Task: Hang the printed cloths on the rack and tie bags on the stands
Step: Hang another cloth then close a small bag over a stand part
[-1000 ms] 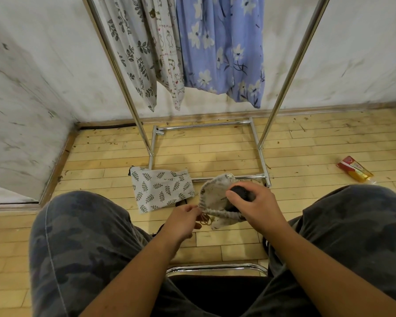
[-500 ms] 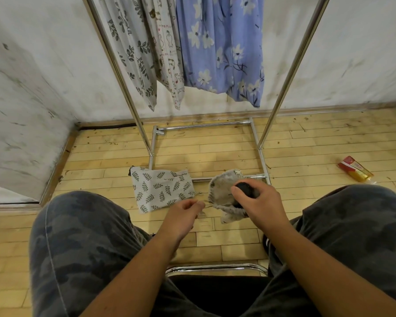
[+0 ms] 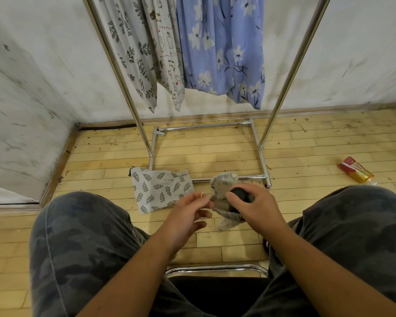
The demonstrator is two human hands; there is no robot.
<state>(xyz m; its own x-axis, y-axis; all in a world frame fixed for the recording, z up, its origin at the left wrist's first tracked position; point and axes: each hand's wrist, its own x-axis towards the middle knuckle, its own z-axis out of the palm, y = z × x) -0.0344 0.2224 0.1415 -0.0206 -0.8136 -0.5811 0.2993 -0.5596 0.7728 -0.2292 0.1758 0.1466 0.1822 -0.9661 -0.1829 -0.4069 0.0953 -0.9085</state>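
The thin string (image 3: 202, 195) could slip away, because only the thumb and first finger of the left hand (image 3: 188, 216) pinch it. A hard pull could also tug the small bag (image 3: 222, 185) out of the right hand (image 3: 257, 207), and it would drop to the floor (image 3: 215, 154).

The left hand's palm faces the bag. Its other fingers are loosely bent and hold nothing. The right hand comes from above. Its fingers curl round the bunched bag and its thumb rests on a dark round thing (image 3: 239, 193); I cannot tell what that is.

The bag is up in the air, near the front bar of the rack (image 3: 204, 126). A leaf bag (image 3: 160, 187) lies flat by the rack's front left corner.
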